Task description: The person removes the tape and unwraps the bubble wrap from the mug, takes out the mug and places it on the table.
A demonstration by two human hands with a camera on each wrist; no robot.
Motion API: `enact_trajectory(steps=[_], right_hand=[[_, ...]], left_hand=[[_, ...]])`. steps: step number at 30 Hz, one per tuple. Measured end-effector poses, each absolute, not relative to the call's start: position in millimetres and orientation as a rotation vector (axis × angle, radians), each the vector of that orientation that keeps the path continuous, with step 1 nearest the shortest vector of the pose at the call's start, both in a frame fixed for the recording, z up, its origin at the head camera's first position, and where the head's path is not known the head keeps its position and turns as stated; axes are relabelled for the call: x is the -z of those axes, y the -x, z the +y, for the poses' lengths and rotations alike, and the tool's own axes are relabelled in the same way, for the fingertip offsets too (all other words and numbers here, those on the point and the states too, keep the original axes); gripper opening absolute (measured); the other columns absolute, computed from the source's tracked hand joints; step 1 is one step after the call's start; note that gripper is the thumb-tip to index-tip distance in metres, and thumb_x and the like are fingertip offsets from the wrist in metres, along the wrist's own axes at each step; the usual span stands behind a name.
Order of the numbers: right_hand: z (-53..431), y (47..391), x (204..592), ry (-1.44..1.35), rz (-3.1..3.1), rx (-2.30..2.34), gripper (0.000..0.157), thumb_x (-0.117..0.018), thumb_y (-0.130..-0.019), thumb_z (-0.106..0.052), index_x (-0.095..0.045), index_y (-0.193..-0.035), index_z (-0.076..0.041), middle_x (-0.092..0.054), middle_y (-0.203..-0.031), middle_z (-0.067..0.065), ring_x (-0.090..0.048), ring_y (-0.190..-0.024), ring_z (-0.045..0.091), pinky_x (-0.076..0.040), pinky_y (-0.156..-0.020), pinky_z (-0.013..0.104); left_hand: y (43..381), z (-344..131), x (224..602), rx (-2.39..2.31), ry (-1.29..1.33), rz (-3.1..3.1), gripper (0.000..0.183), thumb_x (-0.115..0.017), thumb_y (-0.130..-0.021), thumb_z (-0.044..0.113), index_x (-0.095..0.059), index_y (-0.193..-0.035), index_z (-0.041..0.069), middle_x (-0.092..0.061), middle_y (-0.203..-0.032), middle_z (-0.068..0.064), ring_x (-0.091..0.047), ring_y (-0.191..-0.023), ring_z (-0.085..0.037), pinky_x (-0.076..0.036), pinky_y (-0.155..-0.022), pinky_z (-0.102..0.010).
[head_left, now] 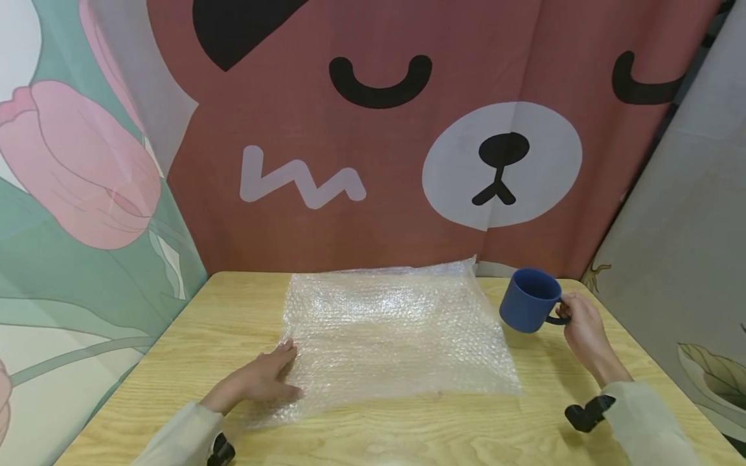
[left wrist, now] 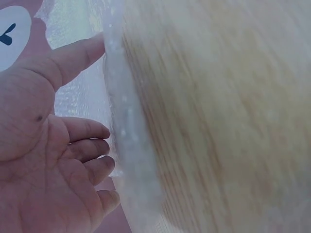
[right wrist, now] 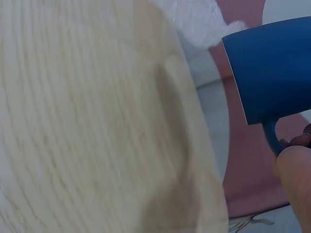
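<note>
A sheet of clear bubble wrap lies spread on the wooden table. My left hand rests at its left edge, thumb and fingers apart and fairly straight, touching the wrap. In the left wrist view the palm of that hand faces the camera, next to the wrap's edge. To the right of the sheet, my right hand grips the handle of a blue mug. The mug is held upright, seemingly above the table. The right wrist view shows the mug only in part, with fingers at its handle.
The light wooden table has its far edge against a curtain with a bear face. A floral curtain hangs along the left side and a grey one along the right.
</note>
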State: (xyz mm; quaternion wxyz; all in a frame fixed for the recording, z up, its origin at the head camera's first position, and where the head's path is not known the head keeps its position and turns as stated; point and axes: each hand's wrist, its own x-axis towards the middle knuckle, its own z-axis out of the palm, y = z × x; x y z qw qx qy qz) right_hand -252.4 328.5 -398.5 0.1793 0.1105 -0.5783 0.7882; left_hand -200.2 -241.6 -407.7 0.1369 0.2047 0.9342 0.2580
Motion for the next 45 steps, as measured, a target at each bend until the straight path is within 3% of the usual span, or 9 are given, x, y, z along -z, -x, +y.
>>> enact_trajectory(steps=[17, 31, 40, 45], right_hand=[[345.0, 278.9, 427.6, -0.273, -1.678, -2.229, 0.034, -0.035, -0.104, -0.003, -0.053, -0.076, -0.006, -0.04, -0.074, -0.003, -0.034, -0.074, 0.013, -0.031, -0.064, 0.021], [352.6, 299.3, 435.1, -0.258, -1.765, -2.24, 0.031, -0.034, -0.105, -0.005, -0.043, -0.076, -0.001, -0.031, -0.073, 0.002, -0.028, -0.073, 0.016, -0.018, -0.065, 0.03], [355.2, 308.9, 439.8, -0.242, -1.799, -2.237, 0.03, -0.035, -0.105, -0.005, -0.044, -0.076, -0.002, -0.031, -0.074, 0.001, -0.028, -0.074, 0.016, -0.02, -0.065, 0.028], [355.4, 312.5, 442.4, -0.222, -1.84, -2.213, 0.029, -0.037, -0.105, -0.009, -0.045, -0.077, -0.006, -0.033, -0.076, -0.002, -0.03, -0.075, 0.014, -0.025, -0.065, 0.025]], left_hand=[[189.3, -238.8, 407.4, -0.814, -0.467, 2.773, 0.082, -0.075, -0.085, 0.033, -0.038, -0.139, -0.016, -0.021, -0.149, -0.035, -0.021, -0.137, -0.05, -0.015, -0.107, -0.067], [183.0, -230.4, 409.0, -0.869, -0.425, 2.764, 0.079, -0.073, -0.087, 0.027, -0.034, -0.139, -0.018, -0.02, -0.149, -0.035, -0.02, -0.138, -0.048, -0.02, -0.11, -0.058], [177.0, -223.2, 410.0, -0.852, -0.442, 2.812, 0.07, -0.069, -0.091, 0.021, -0.036, -0.138, -0.019, -0.022, -0.148, -0.037, -0.024, -0.135, -0.05, -0.023, -0.108, -0.059], [174.7, -219.4, 410.7, -0.854, -0.436, 2.837, 0.071, -0.065, -0.094, 0.028, -0.036, -0.138, -0.02, -0.024, -0.147, -0.038, -0.025, -0.134, -0.052, -0.024, -0.108, -0.06]])
